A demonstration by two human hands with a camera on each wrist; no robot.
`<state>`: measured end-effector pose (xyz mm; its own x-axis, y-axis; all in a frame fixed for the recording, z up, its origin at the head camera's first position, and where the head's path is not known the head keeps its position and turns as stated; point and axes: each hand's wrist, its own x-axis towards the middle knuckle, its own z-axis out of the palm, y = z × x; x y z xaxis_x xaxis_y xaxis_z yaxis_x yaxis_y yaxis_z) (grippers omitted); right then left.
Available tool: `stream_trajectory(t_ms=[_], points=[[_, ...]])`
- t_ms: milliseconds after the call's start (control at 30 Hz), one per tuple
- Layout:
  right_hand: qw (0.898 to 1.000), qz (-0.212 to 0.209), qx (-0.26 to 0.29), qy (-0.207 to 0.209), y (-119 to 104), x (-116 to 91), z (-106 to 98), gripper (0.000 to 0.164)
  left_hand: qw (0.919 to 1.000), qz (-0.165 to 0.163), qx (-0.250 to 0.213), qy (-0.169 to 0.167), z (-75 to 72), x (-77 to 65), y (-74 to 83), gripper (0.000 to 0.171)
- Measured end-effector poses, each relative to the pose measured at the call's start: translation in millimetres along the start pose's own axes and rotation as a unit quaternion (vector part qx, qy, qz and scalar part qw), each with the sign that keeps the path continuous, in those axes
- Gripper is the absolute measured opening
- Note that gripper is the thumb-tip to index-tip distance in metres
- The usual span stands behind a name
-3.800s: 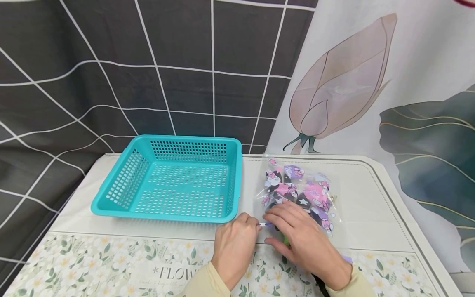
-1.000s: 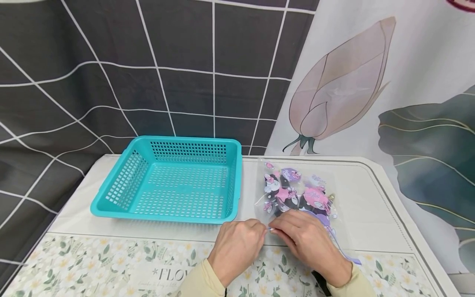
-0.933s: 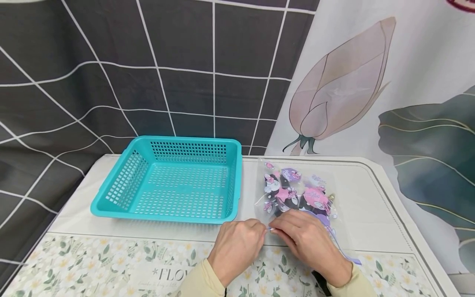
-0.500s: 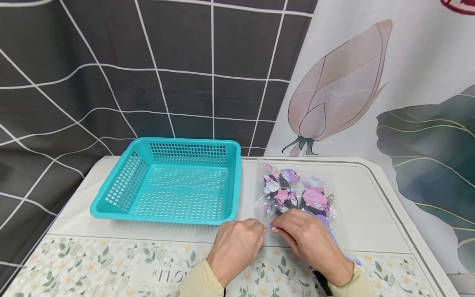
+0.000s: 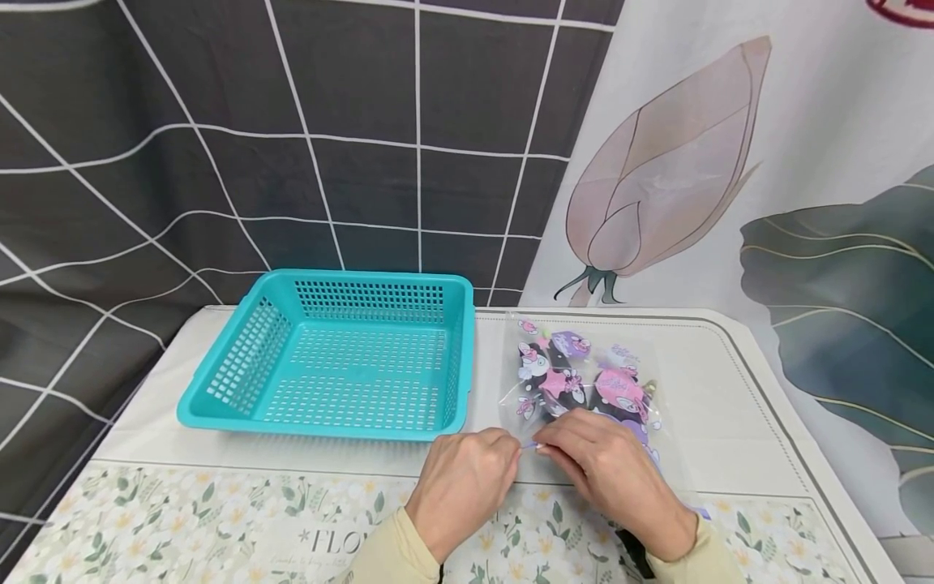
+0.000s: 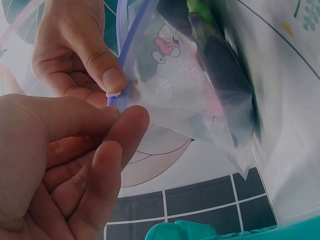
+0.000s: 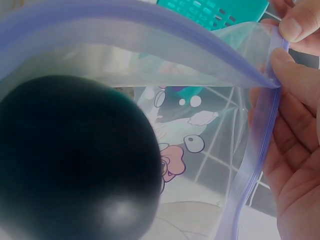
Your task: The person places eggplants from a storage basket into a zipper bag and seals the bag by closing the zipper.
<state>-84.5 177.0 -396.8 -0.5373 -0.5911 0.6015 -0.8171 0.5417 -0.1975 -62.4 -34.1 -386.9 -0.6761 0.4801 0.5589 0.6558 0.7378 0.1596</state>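
Note:
A clear zip bag [image 5: 616, 385] with pink, purple and black cartoon prints lies right of the basket. Through its film shows an eggplant [image 6: 220, 75] with a green stem; its dark rounded end [image 7: 80, 160] faces the bag's mouth. My left hand [image 5: 467, 478] pinches the end of the purple zip strip [image 6: 132, 40] between thumb and forefinger. Close beside it, my right hand [image 5: 606, 474] pinches the strip at the small white slider [image 6: 113, 94]. In the right wrist view, the two purple strips spread apart away from my fingers, so the mouth gapes there.
A turquoise plastic basket [image 5: 357, 365] with nothing in it stands left of the bag, its near right corner close to my left hand. A flower-print cloth [image 5: 219, 519] covers the table's front. A dark grid-pattern curtain [image 5: 350, 178] hangs behind.
Since the earliest frame, my right fingers have come off the bag's face and down to the zip, and both hands have drawn together. Over the last second the hands barely shift.

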Motion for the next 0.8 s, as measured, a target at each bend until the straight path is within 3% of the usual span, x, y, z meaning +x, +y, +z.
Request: stream_trajectory(t_ms=[800], points=[[1.000,0.004,-0.005,0.003,1.4,0.3,-3.4,0.029,0.9999,0.007,-0.005,0.010,-0.4,-0.4,-2.0,0.011]])
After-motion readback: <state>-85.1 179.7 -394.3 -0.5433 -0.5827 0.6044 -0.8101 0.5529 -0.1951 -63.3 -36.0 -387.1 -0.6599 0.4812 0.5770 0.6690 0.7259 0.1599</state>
